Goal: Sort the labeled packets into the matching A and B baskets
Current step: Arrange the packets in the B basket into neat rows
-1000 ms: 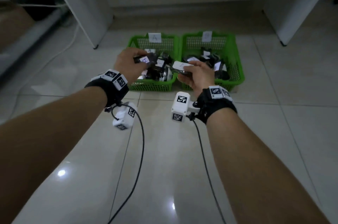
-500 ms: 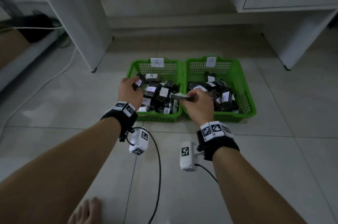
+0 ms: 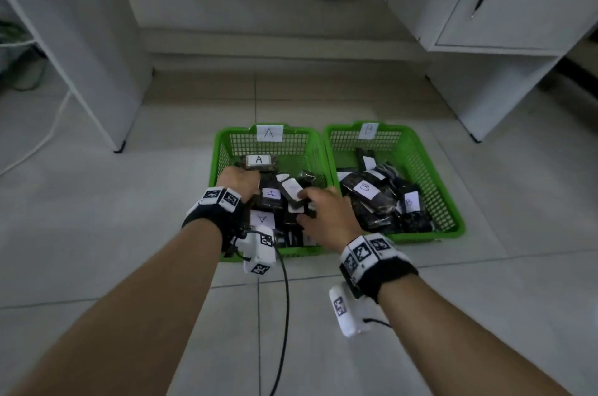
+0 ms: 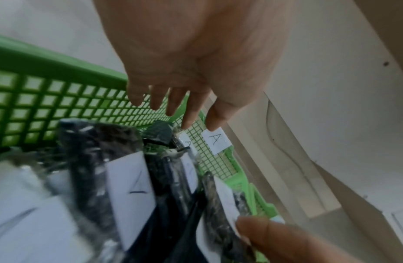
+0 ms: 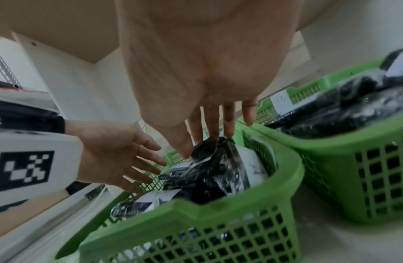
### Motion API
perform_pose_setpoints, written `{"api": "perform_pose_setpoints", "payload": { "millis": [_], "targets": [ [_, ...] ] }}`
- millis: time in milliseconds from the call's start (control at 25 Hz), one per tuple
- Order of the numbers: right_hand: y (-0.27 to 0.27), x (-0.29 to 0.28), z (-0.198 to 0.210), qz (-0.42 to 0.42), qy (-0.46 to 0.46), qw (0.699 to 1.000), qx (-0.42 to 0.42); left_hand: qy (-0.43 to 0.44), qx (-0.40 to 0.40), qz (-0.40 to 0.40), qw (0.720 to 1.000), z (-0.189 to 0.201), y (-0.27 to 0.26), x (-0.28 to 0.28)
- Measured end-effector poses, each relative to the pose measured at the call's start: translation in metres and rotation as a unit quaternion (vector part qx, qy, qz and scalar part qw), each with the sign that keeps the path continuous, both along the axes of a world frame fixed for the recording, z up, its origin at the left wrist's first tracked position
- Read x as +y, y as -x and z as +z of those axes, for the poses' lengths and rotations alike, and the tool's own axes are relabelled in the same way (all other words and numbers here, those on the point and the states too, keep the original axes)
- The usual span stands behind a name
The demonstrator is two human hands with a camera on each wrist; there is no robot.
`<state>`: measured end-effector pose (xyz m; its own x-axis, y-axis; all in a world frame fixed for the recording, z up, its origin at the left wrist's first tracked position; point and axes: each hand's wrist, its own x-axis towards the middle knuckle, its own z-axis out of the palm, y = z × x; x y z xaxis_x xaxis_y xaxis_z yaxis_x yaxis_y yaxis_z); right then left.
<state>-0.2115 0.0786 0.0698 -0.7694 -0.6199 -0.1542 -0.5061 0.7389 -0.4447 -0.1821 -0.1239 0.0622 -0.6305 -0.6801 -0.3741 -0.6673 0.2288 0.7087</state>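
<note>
Looks like the drop-off step: both the left hand and right hand hover loose-fingered, holding nothing, over the black plastic-wrapped packets piled in the green mesh A basket (next probably fetch more, label-checking first).

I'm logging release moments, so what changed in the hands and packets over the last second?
Both hands moved down over the A basket and let go. The left hand now has its fingers spread with no grip on anything. The right hand has opened, its fingertips on the dark packet it dropped onto the pile. The B basket and its packets stayed put.
</note>
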Motion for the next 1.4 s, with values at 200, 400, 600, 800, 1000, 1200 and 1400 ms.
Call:
{"api": "perform_pose_setpoints", "payload": {
  "millis": [200,400,600,800,1000,1200,1400],
  "targets": [
    [0.058,0.005,0.059,0.040,-0.120,0.992,0.010,0.057,0.110,-0.027,0.992,0.044,0.047,0.030],
    [0.107,0.023,0.101,0.092,-0.176,0.977,0.078,0.119,0.167,-0.116,0.972,0.078,0.100,0.083],
    [0.152,0.074,0.104,0.146,-0.212,0.962,0.098,0.149,0.147,-0.157,0.965,0.065,0.115,0.129],
    [0.202,0.124,0.053,0.121,-0.174,0.977,0.021,0.173,0.048,-0.257,0.950,0.021,0.134,0.180],
    [0.215,0.156,0.007,0.117,-0.150,0.979,-0.072,0.198,-0.040,-0.278,0.939,-0.007,0.133,0.193],
    [0.224,0.165,-0.018,0.080,-0.063,0.987,-0.125,0.199,-0.034,-0.284,0.937,-0.025,0.127,0.186],
    [0.234,0.162,-0.026,0.035,0.008,0.992,-0.122,0.091,-0.060,-0.268,0.957,-0.019,0.129,0.171]
  ]
}}
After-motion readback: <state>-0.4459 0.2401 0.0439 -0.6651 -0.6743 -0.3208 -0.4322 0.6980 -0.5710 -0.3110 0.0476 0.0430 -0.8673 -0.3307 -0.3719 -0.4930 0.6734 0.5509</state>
